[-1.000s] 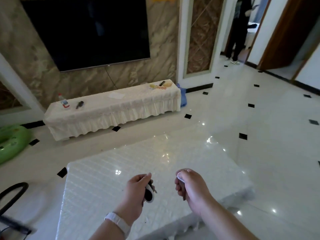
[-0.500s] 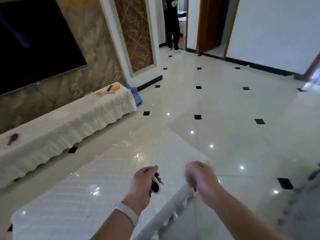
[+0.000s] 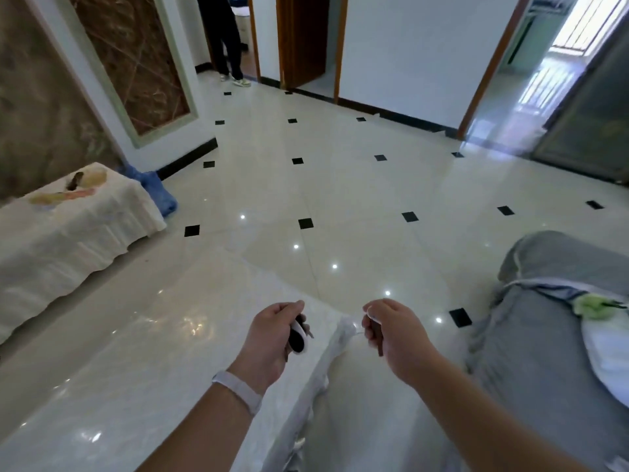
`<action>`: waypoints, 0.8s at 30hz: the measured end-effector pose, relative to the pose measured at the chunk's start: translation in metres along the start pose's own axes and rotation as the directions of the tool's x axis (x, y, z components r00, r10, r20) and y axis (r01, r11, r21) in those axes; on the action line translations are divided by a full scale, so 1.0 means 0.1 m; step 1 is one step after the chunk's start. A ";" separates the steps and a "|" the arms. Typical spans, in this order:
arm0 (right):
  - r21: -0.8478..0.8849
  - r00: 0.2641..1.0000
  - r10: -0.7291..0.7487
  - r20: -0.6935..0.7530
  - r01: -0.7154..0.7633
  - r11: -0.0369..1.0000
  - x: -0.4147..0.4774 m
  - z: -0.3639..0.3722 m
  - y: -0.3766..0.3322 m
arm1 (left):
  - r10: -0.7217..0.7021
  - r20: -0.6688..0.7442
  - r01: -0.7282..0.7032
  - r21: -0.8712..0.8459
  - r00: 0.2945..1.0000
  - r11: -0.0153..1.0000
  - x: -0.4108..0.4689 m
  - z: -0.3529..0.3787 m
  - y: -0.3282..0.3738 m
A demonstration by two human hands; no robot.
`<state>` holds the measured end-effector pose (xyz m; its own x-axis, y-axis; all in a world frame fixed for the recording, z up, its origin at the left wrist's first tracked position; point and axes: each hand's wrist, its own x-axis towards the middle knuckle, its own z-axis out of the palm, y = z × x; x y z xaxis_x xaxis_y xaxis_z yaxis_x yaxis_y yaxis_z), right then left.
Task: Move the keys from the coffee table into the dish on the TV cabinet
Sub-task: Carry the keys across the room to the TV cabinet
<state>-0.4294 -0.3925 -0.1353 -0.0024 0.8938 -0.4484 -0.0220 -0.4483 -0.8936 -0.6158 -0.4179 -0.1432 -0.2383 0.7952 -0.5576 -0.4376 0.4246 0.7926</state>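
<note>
My left hand (image 3: 272,332) is closed around a black-and-white key fob (image 3: 297,337) with a small key tip poking out, held over the right edge of the white-covered coffee table (image 3: 143,362). My right hand (image 3: 391,330) is closed on a dark, slim key piece (image 3: 376,338), held just past the table's corner. The TV cabinet (image 3: 68,240), draped in a white frilled cloth, stands at the left. On its right end lies a pale yellowish dish (image 3: 93,175) with a dark object beside it.
A grey sofa (image 3: 544,335) with a white cushion fills the right side. A blue bundle (image 3: 160,192) lies on the floor by the cabinet's end. A person (image 3: 224,39) stands in the far doorway. Glossy tiled floor (image 3: 340,199) spreads ahead.
The view has swung to the right: the TV and most of the cabinet have slid out on the left, the sofa has come in. Both hands keep their grip.
</note>
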 end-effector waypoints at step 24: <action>0.242 0.961 0.050 -0.272 0.018 0.970 1.41 -1.14 -0.48 | -0.104 0.253 0.041 0.240 0.962 0.970 1.59 1.84 0.12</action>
<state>-0.3151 -0.2461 -0.1582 0.2689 0.8342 -0.4815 -0.2637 -0.4171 -0.8698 -0.4993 -0.2067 -0.1766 0.0351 0.8304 -0.5561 -0.2262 0.5486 0.8049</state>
